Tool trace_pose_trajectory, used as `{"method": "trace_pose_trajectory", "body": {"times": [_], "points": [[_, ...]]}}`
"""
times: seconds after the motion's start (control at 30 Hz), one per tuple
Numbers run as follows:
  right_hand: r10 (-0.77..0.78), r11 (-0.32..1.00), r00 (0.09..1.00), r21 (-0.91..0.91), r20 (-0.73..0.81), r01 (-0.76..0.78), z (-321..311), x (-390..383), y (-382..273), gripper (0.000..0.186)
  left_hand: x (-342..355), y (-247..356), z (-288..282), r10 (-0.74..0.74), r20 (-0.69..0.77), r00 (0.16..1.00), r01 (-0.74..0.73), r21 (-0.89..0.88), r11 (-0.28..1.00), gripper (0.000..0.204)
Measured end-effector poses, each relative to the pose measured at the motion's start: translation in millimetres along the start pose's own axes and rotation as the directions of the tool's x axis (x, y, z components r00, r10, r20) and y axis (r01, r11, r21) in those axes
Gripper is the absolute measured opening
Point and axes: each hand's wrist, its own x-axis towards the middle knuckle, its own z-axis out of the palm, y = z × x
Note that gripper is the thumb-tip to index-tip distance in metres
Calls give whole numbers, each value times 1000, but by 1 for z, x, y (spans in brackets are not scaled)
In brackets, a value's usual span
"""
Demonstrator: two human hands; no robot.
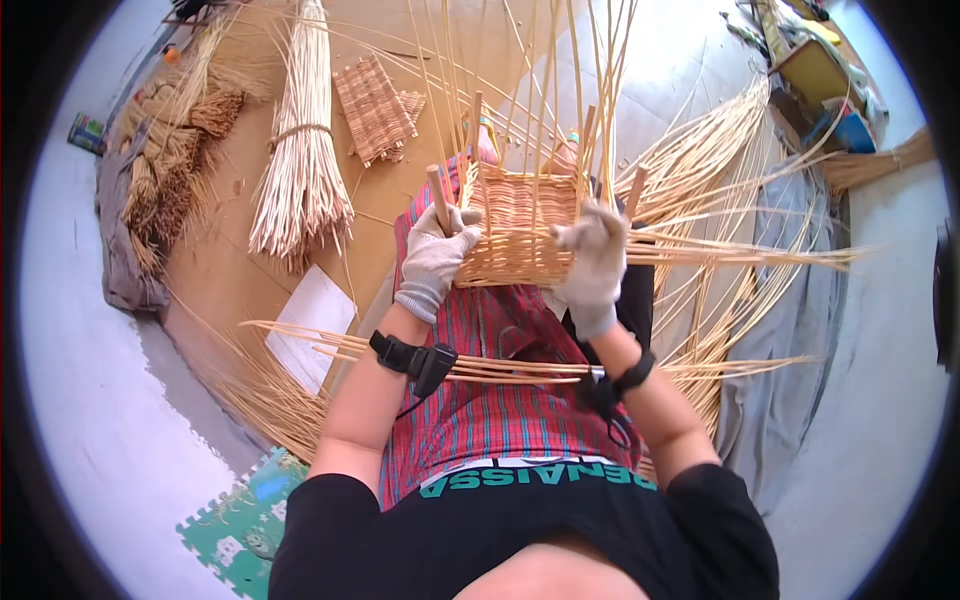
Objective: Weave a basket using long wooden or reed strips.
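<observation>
At centre, the basket is woven of rough, matt wicker, with smooth wooden posts. The gloves are knitted of matt cloth. At lower centre, the lap cloth is woven; at right, the drape is formed of matt, wrinkled cloth.

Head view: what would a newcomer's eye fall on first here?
First, the woven basket near the centre, flanked by the gloved left grip and right grip. Next, the red striped cloth across the lap below it. Then the big tied bundle of pale sticks on the floor at upper left.
</observation>
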Motion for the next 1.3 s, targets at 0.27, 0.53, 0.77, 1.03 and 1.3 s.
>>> {"method": "trace_pose_trajectory", "body": {"times": [0.27, 0.53, 0.77, 1.03, 1.3], "points": [[240, 970, 963, 63, -119, -234, -11, 19, -8, 22, 16, 29, 13, -5, -68, 998, 44, 590, 806, 36], [296, 911, 910, -202, -291, -360, -46, 14, -39, 15, 10, 23, 6, -28, -49, 998, 36, 188, 981, 29], [298, 948, 883, 5, -364, -318, -73, 13, -47, 25, -21, 69, 80, 106, -32, 994, -81, 449, 890, 20], [-58, 549, 975, -808, 216, 211, -5, 127, -26, 71, -11, 4, 100, -235, 63, 970, 197, 363, 911, 26], [158, 819, 937, -489, -312, -300, -85, 56, -47, 22, 6, 20, 95, -311, 33, 950, 284, 324, 902, 24]]}}
